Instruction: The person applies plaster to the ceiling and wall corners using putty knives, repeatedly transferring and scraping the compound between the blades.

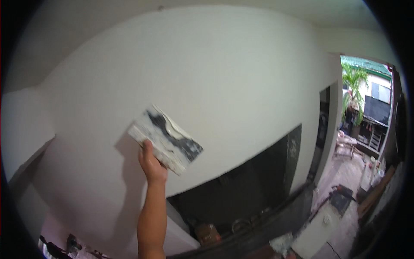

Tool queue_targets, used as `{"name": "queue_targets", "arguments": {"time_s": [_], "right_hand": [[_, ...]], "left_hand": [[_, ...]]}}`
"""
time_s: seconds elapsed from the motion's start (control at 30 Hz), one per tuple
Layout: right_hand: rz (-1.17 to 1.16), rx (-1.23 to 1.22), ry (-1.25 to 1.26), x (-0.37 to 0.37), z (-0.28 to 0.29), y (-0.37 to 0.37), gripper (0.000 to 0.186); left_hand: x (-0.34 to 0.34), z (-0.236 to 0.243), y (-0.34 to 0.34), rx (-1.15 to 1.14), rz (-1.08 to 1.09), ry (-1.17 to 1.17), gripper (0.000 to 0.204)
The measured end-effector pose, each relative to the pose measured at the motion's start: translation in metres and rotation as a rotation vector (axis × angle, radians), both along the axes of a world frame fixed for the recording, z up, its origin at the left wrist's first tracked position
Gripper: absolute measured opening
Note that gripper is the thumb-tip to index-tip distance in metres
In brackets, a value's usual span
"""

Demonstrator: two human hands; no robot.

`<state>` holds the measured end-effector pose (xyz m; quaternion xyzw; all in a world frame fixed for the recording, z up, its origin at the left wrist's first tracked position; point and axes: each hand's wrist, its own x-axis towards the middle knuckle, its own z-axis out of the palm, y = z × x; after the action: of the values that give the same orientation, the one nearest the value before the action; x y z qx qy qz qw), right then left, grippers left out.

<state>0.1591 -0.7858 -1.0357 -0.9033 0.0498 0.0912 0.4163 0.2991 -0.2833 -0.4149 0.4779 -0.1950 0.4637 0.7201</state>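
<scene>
My left hand (153, 164) grips a rectangular plastering trowel (172, 136), its face streaked with white putty and dark grey patches, raised at the white wall (224, 73); I cannot tell whether it touches the surface. Its shadow falls to the left. At the bottom edge, right of centre, my right hand (289, 254) is mostly out of frame, holding a small putty-smeared tool (280, 241), apparently a scraper.
Below the trowel is a dark rectangular opening (250, 172) with a dark ledge. At right, a doorway shows a palm (355, 80) and building outside. A white board (315, 233), dark object (340, 198) and wooden planks (375, 190) lie low at right.
</scene>
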Motion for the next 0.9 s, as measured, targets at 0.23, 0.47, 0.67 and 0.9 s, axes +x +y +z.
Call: {"name": "queue_targets", "arguments": {"time_s": [0.23, 0.47, 0.67, 0.9], "right_hand": [[0.375, 0.565, -0.432, 0.080, 0.245, 0.121, 0.021], [0.485, 0.953, 0.180, 0.042, 0.289, 0.205, 0.025], [0.515, 0.852, 0.301, 0.024, 0.293, 0.232, 0.026], [0.494, 0.940, 0.389, 0.031, 0.317, 0.250, 0.023]], "left_hand": [[-0.044, -0.183, -0.024, -0.279, 0.035, 0.428, 0.056], [-0.100, -0.234, -0.010, -0.314, 0.167, 0.522, 0.048], [-0.148, -0.274, -0.015, 0.015, 0.258, 0.597, 0.042], [-0.188, -0.302, -0.020, 0.334, 0.174, 0.686, 0.036]]}}
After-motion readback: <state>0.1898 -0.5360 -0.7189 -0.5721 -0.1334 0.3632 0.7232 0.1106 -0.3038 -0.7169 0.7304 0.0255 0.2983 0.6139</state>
